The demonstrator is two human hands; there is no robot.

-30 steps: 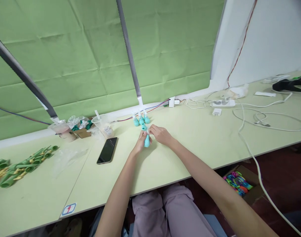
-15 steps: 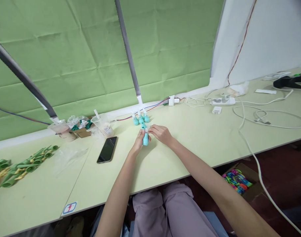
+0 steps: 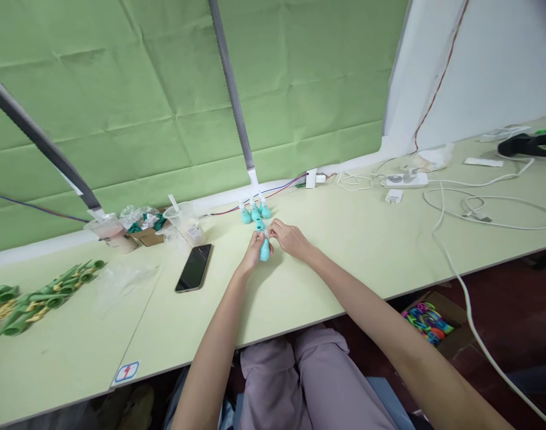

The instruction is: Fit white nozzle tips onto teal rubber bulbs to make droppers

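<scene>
My left hand [image 3: 252, 254] is closed around a teal squeeze bulb [image 3: 264, 251], whose rounded end points down toward me. At the bulb's upper end, my right hand [image 3: 291, 238] pinches a small clear piece, partly hidden by the fingers. Just beyond my hands, a teal part with a round opening [image 3: 259, 225] lies on the table. Behind it stand several teal bulbs with clear tips [image 3: 255, 212], grouped close together.
A black phone [image 3: 194, 269] lies to the left. Behind it are plastic drink cups [image 3: 185, 224] and a small cardboard box [image 3: 150, 237]. Green tubular pieces [image 3: 55, 297] lie far left. A power strip [image 3: 407, 180] and white cables [image 3: 491, 192] spread across the right.
Both hands stay at the same bulb, and the right fingers have shifted slightly at its clear end. The view has moved a little.
</scene>
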